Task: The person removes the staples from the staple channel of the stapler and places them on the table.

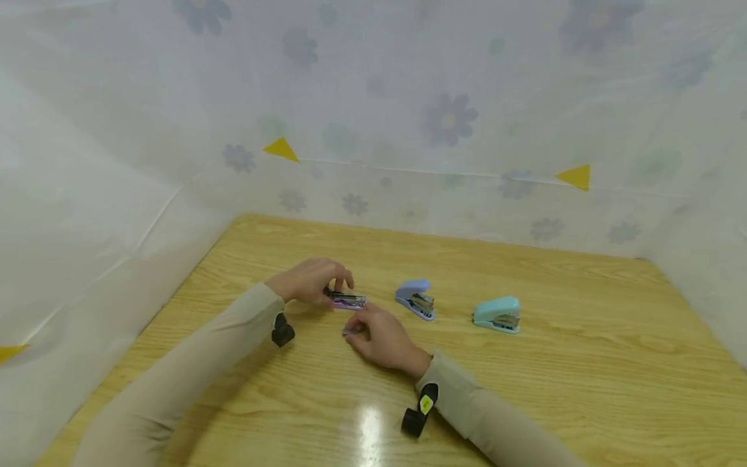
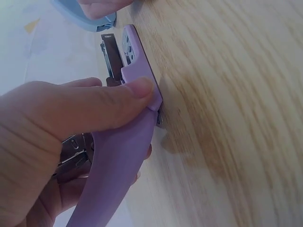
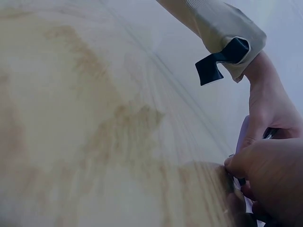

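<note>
While the purple stapler is pinched in the left hand, it is judged light, rigid, best gripped mid-body.

Light wooden table, glare patch near front edge. White flower-print sheeting encloses three sides; yellow triangle markers attached.

Plenty of bare wooden table is left to the right of the right hand and toward the person, so a hand could be swung through there freely. Just beyond the right hand the path is blocked by the purple stapler pinched in the left hand, and further right by a blue stapler and a teal stapler, with a gap between those two. Left of the left hand and past the staplers, the table is closed in by the flowered plastic sheeting.
</note>
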A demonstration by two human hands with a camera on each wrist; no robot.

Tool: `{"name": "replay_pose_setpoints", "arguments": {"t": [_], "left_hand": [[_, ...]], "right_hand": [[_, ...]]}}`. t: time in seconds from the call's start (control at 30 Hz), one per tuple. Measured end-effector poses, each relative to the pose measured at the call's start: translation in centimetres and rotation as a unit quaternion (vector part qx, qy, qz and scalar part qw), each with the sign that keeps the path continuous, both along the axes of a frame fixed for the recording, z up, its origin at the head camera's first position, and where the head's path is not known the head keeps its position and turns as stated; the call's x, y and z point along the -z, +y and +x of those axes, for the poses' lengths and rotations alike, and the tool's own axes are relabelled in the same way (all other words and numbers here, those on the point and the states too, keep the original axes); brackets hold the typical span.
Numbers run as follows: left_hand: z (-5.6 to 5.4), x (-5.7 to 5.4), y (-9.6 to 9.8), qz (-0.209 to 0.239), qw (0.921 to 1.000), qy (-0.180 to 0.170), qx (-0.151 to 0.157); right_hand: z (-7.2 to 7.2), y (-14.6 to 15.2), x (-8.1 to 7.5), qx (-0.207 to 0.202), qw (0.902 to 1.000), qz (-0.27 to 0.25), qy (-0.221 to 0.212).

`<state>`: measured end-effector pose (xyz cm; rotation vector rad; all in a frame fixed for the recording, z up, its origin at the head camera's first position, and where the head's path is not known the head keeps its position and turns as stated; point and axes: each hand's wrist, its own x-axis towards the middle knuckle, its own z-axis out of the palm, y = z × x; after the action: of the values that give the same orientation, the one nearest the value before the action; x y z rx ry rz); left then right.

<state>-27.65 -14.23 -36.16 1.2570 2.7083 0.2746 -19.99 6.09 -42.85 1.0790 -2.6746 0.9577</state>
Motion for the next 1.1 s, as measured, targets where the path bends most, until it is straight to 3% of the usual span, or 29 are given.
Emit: {"name": "replay_pose_setpoints", "arguments": {"t": [0.4, 0.77, 1.1], "left_hand": [[0.4, -0.1, -0.3, 0.021, 0.9996, 0.008, -0.019], [0.8, -0.1, 0.8, 0.049, 0.9982, 0.026, -0.023], [1.6, -0.3, 3.2, 0.053, 0.9946, 0.088, -0.018]], "right_hand": [[-0.1, -0.2, 0.3, -0.009, 0.9999, -0.013, 0.006], [-0.5, 1.4, 0.8, -0.018, 0.9927, -0.116, 0.029], [-0.8, 4.4, 1.1, 0.027, 0.9841, -0.154, 0.086]]}}
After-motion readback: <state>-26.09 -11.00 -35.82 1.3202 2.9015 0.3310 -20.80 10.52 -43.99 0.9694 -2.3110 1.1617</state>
